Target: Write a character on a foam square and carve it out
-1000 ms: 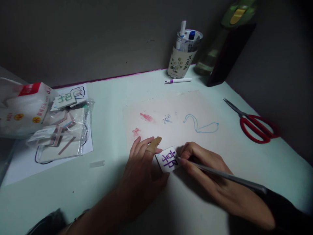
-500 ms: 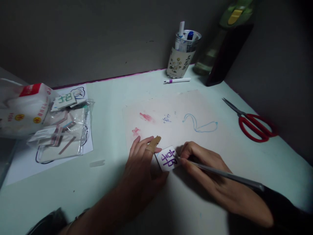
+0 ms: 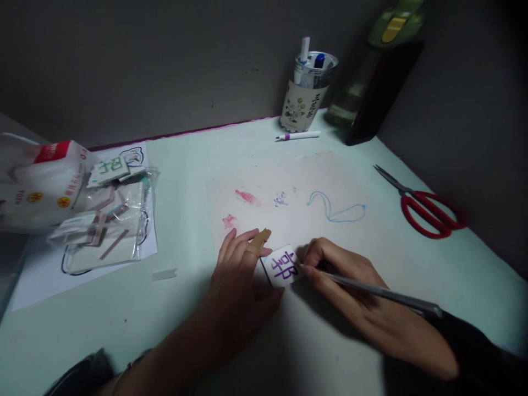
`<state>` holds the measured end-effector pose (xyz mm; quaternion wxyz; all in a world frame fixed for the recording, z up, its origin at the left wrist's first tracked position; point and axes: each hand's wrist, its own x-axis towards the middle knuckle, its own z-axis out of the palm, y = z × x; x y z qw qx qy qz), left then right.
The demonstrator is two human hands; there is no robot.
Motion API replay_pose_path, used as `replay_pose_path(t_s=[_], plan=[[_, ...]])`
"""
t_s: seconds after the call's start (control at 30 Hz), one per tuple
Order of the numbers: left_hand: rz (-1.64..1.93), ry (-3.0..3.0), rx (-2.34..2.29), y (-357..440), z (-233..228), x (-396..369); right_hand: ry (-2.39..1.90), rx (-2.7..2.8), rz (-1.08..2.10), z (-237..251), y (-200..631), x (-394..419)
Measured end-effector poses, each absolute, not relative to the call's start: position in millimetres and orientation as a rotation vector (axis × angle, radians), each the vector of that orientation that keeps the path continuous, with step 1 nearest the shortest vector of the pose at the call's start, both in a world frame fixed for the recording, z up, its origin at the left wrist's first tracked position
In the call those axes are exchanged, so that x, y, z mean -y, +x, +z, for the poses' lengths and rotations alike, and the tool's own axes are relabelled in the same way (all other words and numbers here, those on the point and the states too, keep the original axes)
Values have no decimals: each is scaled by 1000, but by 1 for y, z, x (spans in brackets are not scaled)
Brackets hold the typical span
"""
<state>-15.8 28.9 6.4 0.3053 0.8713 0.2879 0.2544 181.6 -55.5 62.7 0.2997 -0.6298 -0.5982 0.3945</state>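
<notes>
A small white card point(image 3: 282, 267) with a purple written character lies on a stained beige sheet point(image 3: 305, 203) in the middle of the pale table. My left hand point(image 3: 241, 286), with a plaster on one finger, rests flat and pins the card's left edge. My right hand point(image 3: 350, 291) grips a thin grey pen point(image 3: 371, 291) whose tip touches the card's right edge.
Red-handled scissors point(image 3: 424, 206) lie at the right. A cup of pens point(image 3: 307, 91), a loose marker point(image 3: 297, 135) and a green-capped bottle point(image 3: 373, 71) stand at the back. At the left are a white packet point(image 3: 39, 184), a clear bag of card pieces point(image 3: 105, 225) and a white sheet point(image 3: 49, 275).
</notes>
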Motion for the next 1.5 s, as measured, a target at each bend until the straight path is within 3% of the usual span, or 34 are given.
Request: replay_pose_path(t_s=[1.13,1.5], plan=[[705,2354,-775,-14,6,-30,-1677,1576,939,59,176,59],[561,2369,-715,-17,9,-32,-1699,1445,929,49,181,56]])
